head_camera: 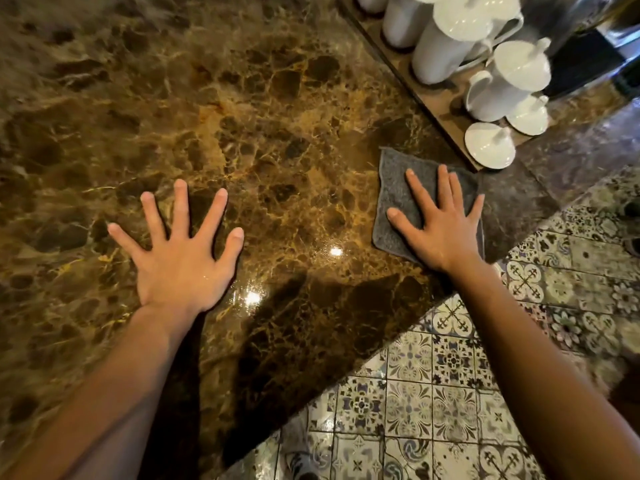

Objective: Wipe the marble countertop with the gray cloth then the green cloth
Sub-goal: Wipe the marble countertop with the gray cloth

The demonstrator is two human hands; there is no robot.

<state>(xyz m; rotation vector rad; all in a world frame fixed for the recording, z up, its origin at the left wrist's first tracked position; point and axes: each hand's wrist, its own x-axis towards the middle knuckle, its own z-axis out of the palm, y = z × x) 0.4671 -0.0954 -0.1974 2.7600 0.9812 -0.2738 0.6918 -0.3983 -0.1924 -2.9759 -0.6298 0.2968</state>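
Observation:
A brown marble countertop [277, 140] fills most of the head view. The gray cloth [394, 181] lies folded flat on it near the right edge. My right hand [440, 223] presses flat on top of the cloth with fingers spread. My left hand [180, 258] rests flat on the bare marble to the left, fingers apart and holding nothing. No green cloth is in view.
A wooden tray [436, 98] with several white ceramic pots [446, 46] and lidded jugs [509, 81] stands at the back right, just beyond the cloth. The counter's edge runs diagonally at the lower right, with patterned floor tiles [433, 393] below.

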